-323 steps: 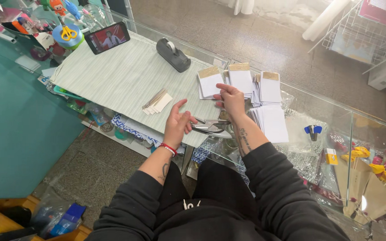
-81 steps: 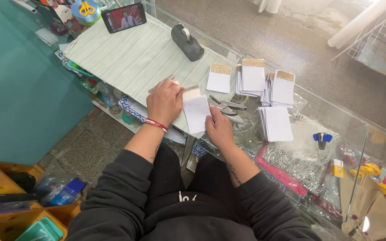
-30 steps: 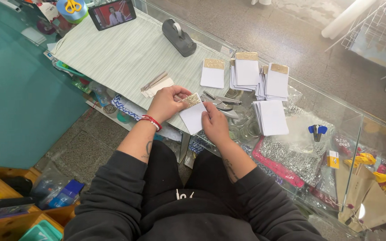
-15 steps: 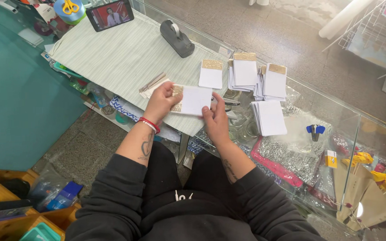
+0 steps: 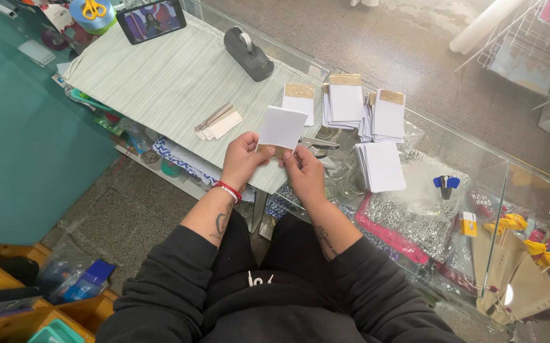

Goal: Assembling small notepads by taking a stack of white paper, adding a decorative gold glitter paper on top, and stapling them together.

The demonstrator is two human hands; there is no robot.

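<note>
Both hands hold one small white card (image 5: 282, 127) upright above the glass counter (image 5: 478, 159). My left hand (image 5: 243, 159) pinches its lower left corner, and my right hand (image 5: 301, 173) pinches the lower edge, where a gold strip shows. Beyond the card lie finished white cards with gold glitter tops: a single one (image 5: 299, 101) and two stacks (image 5: 345, 101) (image 5: 388, 114). A pile of plain white cards (image 5: 381, 166) rests to the right. Loose beige strips (image 5: 217, 124) lie on the striped mat (image 5: 160, 76) to the left.
A black tape dispenser (image 5: 248, 53) and a tablet showing video (image 5: 151, 20) stand at the mat's far side. Scissors (image 5: 92, 9) sit in a tub at far left. Metal tools lie on the glass by my right hand. Wooden drawers (image 5: 8, 305) are at lower left.
The card was flat near the counter a second ago; both hands have lifted it and turned it upright, white face toward me, with fingers now at its bottom edge.
</note>
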